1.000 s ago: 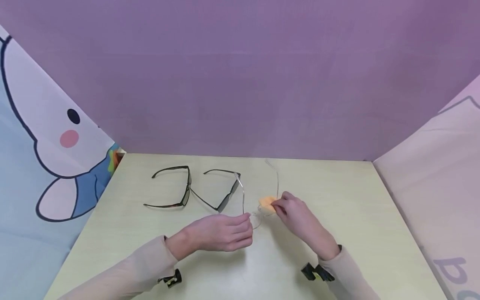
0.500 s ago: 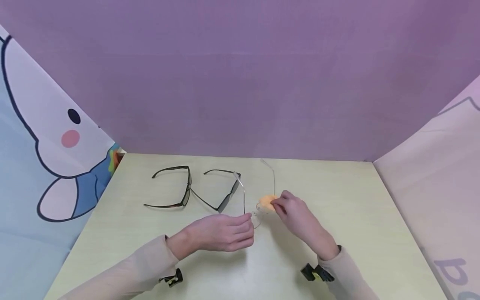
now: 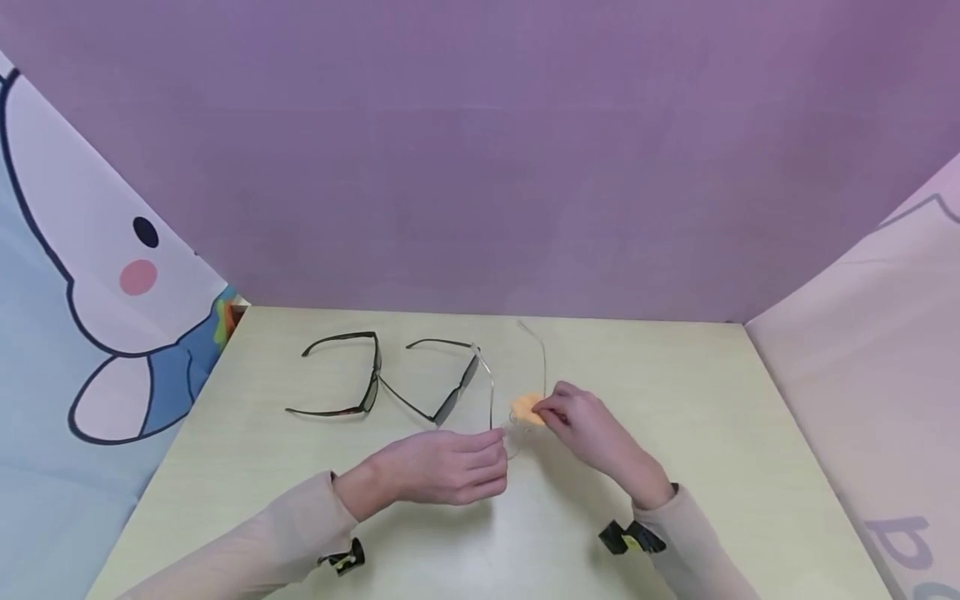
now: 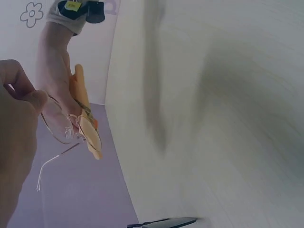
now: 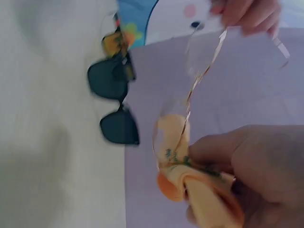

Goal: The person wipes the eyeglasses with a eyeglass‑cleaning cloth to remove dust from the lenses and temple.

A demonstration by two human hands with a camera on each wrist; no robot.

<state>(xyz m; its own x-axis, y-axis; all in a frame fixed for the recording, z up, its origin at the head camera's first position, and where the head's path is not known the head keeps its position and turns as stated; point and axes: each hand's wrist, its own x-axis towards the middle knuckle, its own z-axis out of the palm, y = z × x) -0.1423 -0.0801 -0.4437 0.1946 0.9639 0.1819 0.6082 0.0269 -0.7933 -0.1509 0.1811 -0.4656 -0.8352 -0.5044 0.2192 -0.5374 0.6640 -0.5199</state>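
Note:
A pair of thin wire-rimmed eyeglasses (image 3: 491, 392) is held above the table between both hands. My left hand (image 3: 450, 467) pinches the frame at its left end, by thumb and fingertips. In the left wrist view, the clear lenses and one thin temple (image 4: 52, 160) of the glasses show. My right hand (image 3: 596, 429) pinches an orange cloth (image 3: 527, 410) against the right lens. Green print marks the cloth (image 5: 209, 199) in the right wrist view, where it is folded around the lens, and part of that lens is hidden behind it.
Two pairs of dark-framed sunglasses lie with temples unfolded on the pale table (image 3: 712, 467): one at the left (image 3: 372, 387), the other (image 3: 450, 404) just beyond my left hand. A purple wall (image 3: 480, 167) rises behind the table, with printed fabric panels at both sides.
My right hand and the orange cloth have shifted slightly left, and the cloth's shape has changed a little. The glasses have tilted slightly; my left hand stays almost in place.

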